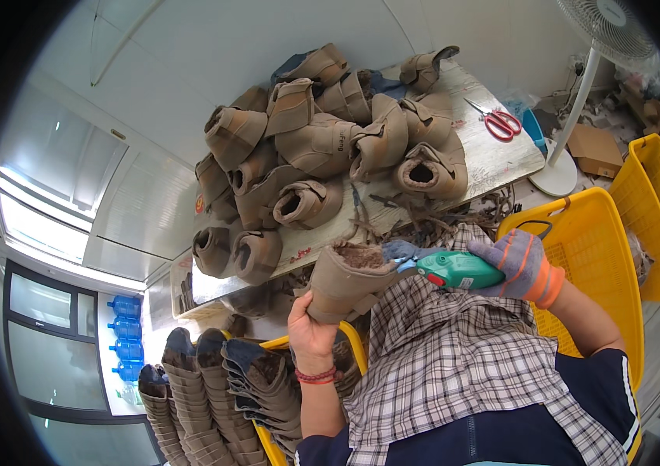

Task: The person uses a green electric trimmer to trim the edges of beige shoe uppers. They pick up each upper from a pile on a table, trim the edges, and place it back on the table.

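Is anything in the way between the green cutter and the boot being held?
Nothing visible. The left hand holds the brown boot, and the right hand has brought the green cutter right up to the boot's fuzzy rim.

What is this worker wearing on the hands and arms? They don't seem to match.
They differ. The left hand is bare, with a red beaded bracelet at the wrist. The right hand wears a grey knitted glove with orange stripes and an orange cuff. Both forearms are uncovered; short dark navy sleeves, white-striped on the right, start higher up.
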### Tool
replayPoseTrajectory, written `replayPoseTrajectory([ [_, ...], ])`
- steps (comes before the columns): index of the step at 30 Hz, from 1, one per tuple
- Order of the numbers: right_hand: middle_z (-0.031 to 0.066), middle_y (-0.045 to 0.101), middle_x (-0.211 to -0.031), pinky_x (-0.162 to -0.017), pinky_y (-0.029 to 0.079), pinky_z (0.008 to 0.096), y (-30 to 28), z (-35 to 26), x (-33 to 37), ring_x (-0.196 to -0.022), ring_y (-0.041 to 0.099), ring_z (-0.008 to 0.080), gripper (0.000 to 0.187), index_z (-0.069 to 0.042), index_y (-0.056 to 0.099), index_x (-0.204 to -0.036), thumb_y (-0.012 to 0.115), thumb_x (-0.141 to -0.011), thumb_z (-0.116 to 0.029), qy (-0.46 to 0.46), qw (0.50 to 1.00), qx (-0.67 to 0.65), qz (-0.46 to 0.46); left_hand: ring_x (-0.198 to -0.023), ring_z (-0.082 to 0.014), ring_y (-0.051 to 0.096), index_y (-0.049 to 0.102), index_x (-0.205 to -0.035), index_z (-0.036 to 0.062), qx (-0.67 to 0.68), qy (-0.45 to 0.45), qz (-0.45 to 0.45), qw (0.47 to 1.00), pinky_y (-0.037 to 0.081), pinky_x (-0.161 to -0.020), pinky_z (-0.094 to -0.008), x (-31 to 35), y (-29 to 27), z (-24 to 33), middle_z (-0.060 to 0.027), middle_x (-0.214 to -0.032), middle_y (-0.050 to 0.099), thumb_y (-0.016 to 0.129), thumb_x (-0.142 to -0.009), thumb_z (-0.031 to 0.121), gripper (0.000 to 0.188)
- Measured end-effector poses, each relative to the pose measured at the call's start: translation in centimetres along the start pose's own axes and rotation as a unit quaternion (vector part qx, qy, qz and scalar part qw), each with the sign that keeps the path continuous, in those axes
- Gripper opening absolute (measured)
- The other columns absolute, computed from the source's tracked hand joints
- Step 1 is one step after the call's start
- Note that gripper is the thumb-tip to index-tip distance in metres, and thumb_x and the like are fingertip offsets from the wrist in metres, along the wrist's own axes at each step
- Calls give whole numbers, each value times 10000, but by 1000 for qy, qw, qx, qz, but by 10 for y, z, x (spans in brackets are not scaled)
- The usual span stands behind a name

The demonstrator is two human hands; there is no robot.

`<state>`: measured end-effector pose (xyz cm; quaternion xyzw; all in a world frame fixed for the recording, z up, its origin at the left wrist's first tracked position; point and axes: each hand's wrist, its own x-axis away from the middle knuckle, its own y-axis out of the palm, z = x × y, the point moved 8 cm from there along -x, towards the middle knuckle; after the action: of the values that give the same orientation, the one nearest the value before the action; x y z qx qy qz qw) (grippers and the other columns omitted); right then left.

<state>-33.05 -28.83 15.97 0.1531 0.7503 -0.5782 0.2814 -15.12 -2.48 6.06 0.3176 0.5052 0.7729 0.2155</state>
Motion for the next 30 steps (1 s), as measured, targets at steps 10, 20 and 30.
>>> replayPoseTrajectory([
  [10,16,486,-580,-470,382,334,-2,-6,-3,-476,467,203,632,-87,638,-1102,819,-595,-418,-27,999,-24,34,-1314,-340,393,370,-1374,-31,-17,33,-9,999,286,-1110,-524,9,27,-15,-195,-1405,426,415,-900,54,484],
  [20,112,641,-699,-547,484,342,11,-9,-8,-583,614,266,653,-42,646,-1096,843,-586,-400,61,984,-165,-16,-1249,-279,460,400,-1387,62,-213,243,-83,943,337,-1075,-478,38,43,-10,-107,-1365,475,512,-799,-69,613],
  [30,148,686,-868,-693,526,328,24,-17,-24,-764,675,288,634,-63,606,-1185,838,-658,-327,173,917,-353,-71,-1081,-223,575,524,-1245,26,-803,450,-41,387,427,-979,-376,63,21,-16,-67,-1232,579,662,-802,-22,467],
])
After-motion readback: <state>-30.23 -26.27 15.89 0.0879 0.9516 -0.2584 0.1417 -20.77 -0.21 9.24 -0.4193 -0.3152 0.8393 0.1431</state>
